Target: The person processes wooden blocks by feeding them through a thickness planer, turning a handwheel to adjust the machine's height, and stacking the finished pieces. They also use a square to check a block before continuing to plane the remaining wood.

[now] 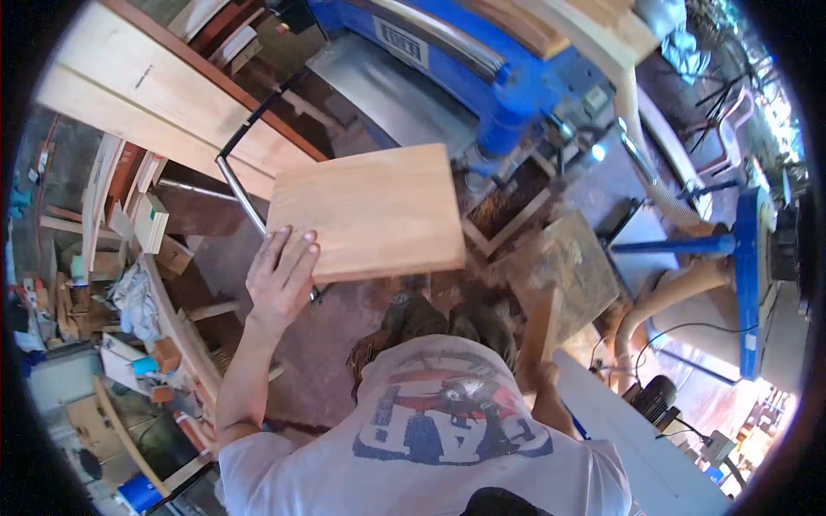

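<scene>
My left hand (284, 268) grasps the broad board (370, 211) at its near left corner, seemingly to steady it, while on the right my right hand (540, 375) clasps a narrow wooden piece (541, 329) by its near end.

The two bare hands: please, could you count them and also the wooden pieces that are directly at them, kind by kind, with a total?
Bare hands, left and right: 2
Wide flat wooden board, at the left hand: 1
Narrow wooden piece, at the right hand: 1
Total: 4
</scene>
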Tool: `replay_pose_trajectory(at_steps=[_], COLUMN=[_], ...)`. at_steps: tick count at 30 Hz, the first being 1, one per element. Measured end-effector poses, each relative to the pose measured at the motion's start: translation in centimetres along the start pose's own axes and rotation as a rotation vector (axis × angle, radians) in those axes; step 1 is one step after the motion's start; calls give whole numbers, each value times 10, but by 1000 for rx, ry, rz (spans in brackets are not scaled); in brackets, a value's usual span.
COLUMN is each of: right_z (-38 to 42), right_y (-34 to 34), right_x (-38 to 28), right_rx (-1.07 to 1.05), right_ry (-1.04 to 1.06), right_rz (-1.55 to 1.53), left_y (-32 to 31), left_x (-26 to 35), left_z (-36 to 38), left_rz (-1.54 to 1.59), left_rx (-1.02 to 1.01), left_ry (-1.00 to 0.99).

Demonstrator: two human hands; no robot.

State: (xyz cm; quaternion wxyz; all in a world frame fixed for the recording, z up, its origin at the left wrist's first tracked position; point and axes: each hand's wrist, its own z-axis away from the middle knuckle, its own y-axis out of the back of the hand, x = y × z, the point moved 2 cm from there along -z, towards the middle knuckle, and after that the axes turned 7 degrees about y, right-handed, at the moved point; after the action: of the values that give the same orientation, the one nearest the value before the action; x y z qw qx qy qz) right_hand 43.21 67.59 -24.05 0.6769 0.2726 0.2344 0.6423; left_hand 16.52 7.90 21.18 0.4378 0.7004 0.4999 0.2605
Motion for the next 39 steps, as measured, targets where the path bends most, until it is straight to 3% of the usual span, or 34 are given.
replay_pose_trajectory(at_steps=[2,3,6,8,10,11,12,15,18,19,24,27,30,33,36,39], right_z=[7,11,30,26,30,29,36,56,35,51,78,72,69,68,70,72], right_y=[18,29,61,56,76,75,80,98,78,112,147,138,132,132,135,135], right_x=[-31,-39,-64,-67,-80,-79,-85,-96,-86,-103,-119,-113,-116,-114,-114,-112], right_rx=[-224,-196,-17,128,-41,78,192,204,186,204,130,157,162,161,166,163], right_ry=[46,2,-392,-465,-306,-382,-455,-314,-436,-539,-471,-484,-496,-506,-521,-530], right_rz=[138,74,-397,-440,-229,-324,-419,-441,-460,-594,-584,-582,-583,-584,-593,-600], left_y=[-29,-49,-104,-144,-185,-202,-212,-241,-271,-285,-303,-288,-321,-343,-355,-372], left_x=[-43,-63,-106,-131,-149,-155,-156,-131,-101,-94,-77,-83,-109,-123,-113,-109], left_z=[4,4,-10,-26,-35,-42,-50,-67,-81,-91,-123,-138,-136,-142,-153,-165], left_rz=[-10,-17,-21,-22,21,30,38,-104,-110,-88,120,376,379,833,844,851], left_rx=[49,63,39,26,54,66,69,-89,-155,-145,-253,-112,422,375,150,227], left_ry=[82,126,223,240,241,243,244,226,171,160,106,261,989,1385,1545,1511])
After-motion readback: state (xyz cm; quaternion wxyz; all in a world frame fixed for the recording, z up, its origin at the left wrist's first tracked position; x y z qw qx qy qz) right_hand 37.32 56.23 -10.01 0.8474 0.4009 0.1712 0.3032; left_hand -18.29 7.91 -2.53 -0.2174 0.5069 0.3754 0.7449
